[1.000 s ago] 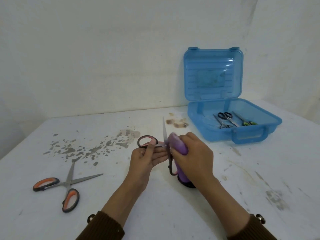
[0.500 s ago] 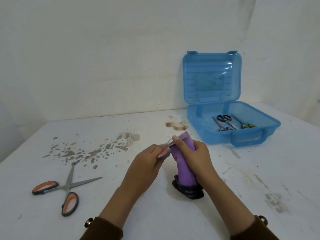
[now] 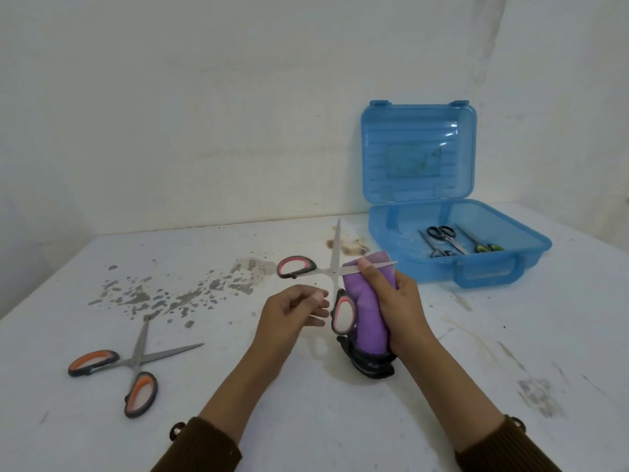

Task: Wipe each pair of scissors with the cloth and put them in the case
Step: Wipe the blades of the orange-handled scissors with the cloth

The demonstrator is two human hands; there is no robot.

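Pink-handled scissors [image 3: 333, 271] stand spread in an X above the table, one blade pointing up, the other lying across the purple cloth [image 3: 369, 318]. My right hand [image 3: 401, 308] grips the cloth, and its thumb presses that blade onto it. The cloth's dark lower end rests on the table. My left hand [image 3: 292, 313] hovers with loosely curled fingers just left of the lower pink handle, holding nothing. Orange-handled scissors [image 3: 131, 364] lie spread on the table at the left. The blue case [image 3: 490, 277] stands with its lid up at the right, with three small pairs of scissors [image 3: 449, 241] inside.
The white table [image 3: 340, 420] has grey stains at the left and a brown stain behind the held scissors. A white wall runs close behind the table and the case. The table's left edge falls away at the far left.
The pink scissors were closed in my left hand; now they are spread wide. My left hand has let go of the handle. The right thumb now pins one blade on the cloth.
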